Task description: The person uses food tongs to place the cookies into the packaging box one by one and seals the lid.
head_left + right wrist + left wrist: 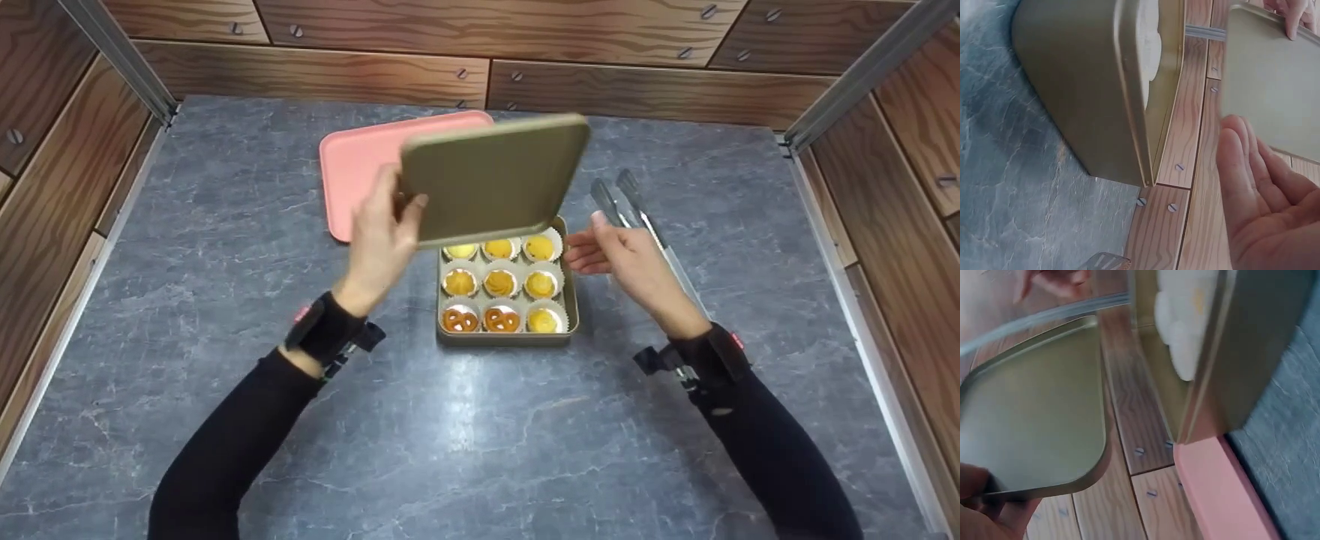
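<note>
My left hand grips the left edge of an olive-gold tin lid, thumb on its inner face. The lid is tilted above the back of the matching square tin box, hiding part of it. In the box sit rows of small pastries in white paper cups, some yellow and some like brown pretzels. My right hand hovers at the box's right side, its fingers extended and holding nothing. The left wrist view shows the lid apart from the box wall.
A pink tray lies on the grey marbled table behind and left of the box, partly covered by the lid and left hand. Metal tongs with dark tips lie to the right, partly behind my right hand. Wood-patterned walls border the table.
</note>
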Demonstrator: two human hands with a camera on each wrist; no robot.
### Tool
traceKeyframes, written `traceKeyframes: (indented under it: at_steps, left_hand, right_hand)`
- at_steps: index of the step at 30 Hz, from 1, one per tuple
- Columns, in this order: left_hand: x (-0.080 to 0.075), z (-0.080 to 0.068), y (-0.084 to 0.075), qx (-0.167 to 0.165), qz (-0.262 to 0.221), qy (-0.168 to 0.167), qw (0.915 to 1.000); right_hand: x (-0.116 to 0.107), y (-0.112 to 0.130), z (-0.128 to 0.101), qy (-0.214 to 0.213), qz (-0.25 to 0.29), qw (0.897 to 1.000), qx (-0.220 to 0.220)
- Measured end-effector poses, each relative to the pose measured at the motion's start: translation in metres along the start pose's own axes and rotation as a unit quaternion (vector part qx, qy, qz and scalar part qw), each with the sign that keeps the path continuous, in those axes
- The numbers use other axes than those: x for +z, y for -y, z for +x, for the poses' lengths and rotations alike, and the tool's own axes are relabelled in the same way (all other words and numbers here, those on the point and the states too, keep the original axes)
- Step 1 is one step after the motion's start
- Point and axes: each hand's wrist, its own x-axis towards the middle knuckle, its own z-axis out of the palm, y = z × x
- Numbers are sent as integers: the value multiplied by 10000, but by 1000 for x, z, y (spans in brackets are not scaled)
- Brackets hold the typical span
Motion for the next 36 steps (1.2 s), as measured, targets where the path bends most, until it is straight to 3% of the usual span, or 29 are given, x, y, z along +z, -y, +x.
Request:
traceKeyframes:
  at_steps: [3,6,9,12,17,22,25,28,31,34,36]
  left_hand:
    - [10,-6,4,857,396,129,9954]
    - [16,-11,9,1729,665,166,9826]
    - [19,-12,15,2330,781,232,9691]
    - [20,-12,20,2679,872,321,9589]
    - [20,-13,25,3043,1046,439,9458]
    - [20,-15,27,3490,999,632,9297]
    - [19,-18,29,3617,992,690,9244]
    - [19,-22,32,3603,1057,688,9243]
    - [20,-24,36,3285,972,568,9378]
    - [21,-29,39,2205,867,489,9703]
    - [20,-33,39,988,604,598,9915]
  right_hand:
    - [-2,-1,1,83,226,9995,223]
    - [-5,-2,-1,255,323,9983,401]
    - [-7,-3,-1,408,654,9955,559]
    - [-10,-4,1,503,1263,9875,799]
    - [-10,-5,1,473,2343,9641,1154]
    - [-7,-3,-2,319,3106,9416,1263]
    - [-5,-3,-2,287,3491,9280,1271]
    - [-3,-3,-2,212,3689,9207,1255]
    - [-1,-5,-1,88,3692,9212,1223]
    - [1,-8,1,-48,3669,9227,1184]
    - [3,-11,2,-128,3657,9228,1203]
